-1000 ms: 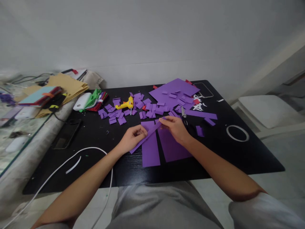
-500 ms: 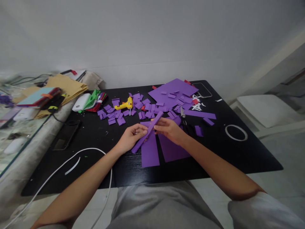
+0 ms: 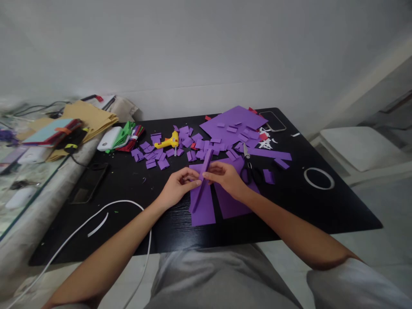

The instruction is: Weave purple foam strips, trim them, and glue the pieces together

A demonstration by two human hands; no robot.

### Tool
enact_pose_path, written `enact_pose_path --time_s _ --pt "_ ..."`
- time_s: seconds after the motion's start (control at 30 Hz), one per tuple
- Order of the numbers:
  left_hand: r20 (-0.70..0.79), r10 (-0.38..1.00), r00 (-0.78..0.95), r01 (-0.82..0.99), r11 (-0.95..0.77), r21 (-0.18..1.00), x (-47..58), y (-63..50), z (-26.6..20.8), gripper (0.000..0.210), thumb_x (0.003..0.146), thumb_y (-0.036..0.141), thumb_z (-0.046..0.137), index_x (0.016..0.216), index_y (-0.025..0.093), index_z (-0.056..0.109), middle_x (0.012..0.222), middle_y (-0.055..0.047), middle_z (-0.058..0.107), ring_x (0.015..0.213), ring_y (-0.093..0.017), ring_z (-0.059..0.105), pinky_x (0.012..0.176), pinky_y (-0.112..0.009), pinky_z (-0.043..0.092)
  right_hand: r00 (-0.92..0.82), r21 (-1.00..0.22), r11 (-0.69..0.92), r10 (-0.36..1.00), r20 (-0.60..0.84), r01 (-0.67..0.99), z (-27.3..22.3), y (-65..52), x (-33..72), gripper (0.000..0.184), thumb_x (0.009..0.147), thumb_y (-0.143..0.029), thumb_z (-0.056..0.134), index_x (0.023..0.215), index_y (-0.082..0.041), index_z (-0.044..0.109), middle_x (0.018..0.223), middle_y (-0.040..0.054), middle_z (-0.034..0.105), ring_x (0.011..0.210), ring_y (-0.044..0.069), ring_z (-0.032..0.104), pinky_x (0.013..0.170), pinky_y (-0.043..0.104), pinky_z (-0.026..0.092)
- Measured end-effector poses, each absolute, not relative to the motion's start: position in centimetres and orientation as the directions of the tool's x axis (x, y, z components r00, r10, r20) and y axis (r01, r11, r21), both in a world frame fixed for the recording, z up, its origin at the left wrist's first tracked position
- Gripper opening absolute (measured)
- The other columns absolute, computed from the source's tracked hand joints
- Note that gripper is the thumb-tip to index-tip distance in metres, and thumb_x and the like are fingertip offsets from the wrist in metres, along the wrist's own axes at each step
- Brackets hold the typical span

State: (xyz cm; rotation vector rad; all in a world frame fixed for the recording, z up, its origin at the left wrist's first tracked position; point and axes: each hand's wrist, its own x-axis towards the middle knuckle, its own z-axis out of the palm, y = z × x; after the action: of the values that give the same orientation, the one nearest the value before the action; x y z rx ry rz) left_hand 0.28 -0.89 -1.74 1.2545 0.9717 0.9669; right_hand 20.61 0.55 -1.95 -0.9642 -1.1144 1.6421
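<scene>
A long, narrow strip of purple paper (image 3: 200,192), folded lengthwise, is held between both hands above the table. My left hand (image 3: 180,184) pinches its left side near the middle. My right hand (image 3: 227,178) grips it from the right, thumb against the strip and the other fingers partly hidden behind it. Beneath the hands lie two flat purple paper sheets (image 3: 236,205) with a dark gap between them. Black-handled scissors (image 3: 247,161) rest just beyond my right hand.
Many small folded purple pieces (image 3: 162,163) lie across the black table (image 3: 289,201), around a yellow glue gun (image 3: 170,140). A large purple sheet (image 3: 225,120) and white scraps (image 3: 265,142) are at the back. A tape ring (image 3: 319,179) lies right; a white cable (image 3: 96,223) loops left.
The strip has turned more upright in view, its far end moving left and its near end right. My right hand has shifted slightly, uncovering more of the scissors' handles.
</scene>
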Motion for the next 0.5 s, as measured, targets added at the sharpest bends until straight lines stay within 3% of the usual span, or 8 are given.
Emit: enact_pose_path --time_s 0.23,0.5 --pt "-0.142 0.918 0.371 -0.055 0.174 0.983 0.52 -1.30 -1.57 0.038 0.072 0.032 0.090 0.085 0.017 0.057 0.062 0.009 0.054 0.051 -0.005 0.047 0.055 -0.019 0.045 -0.257 -0.968 -0.142 0.963 -0.086 -0.208 -2.21 0.13 19.96 0.041 0.061 -0.041 0.095 0.079 -0.020 0.064 0.073 -0.0020 0.070 0.063 0.014 0.064 0.060 0.028 0.056" --pt "-0.143 0.916 0.375 -0.050 0.174 0.984 0.35 -1.17 -2.15 0.042 0.075 0.034 0.087 0.089 0.020 0.050 0.070 0.003 0.069 0.055 -0.010 0.061 0.053 -0.020 0.051 -0.340 -0.960 -0.171 0.936 -0.089 -0.220 -2.50 -0.25 19.69 0.039 0.064 -0.037 0.094 0.085 -0.019 0.066 0.078 -0.0010 0.073 0.067 0.015 0.067 0.058 0.027 0.055"
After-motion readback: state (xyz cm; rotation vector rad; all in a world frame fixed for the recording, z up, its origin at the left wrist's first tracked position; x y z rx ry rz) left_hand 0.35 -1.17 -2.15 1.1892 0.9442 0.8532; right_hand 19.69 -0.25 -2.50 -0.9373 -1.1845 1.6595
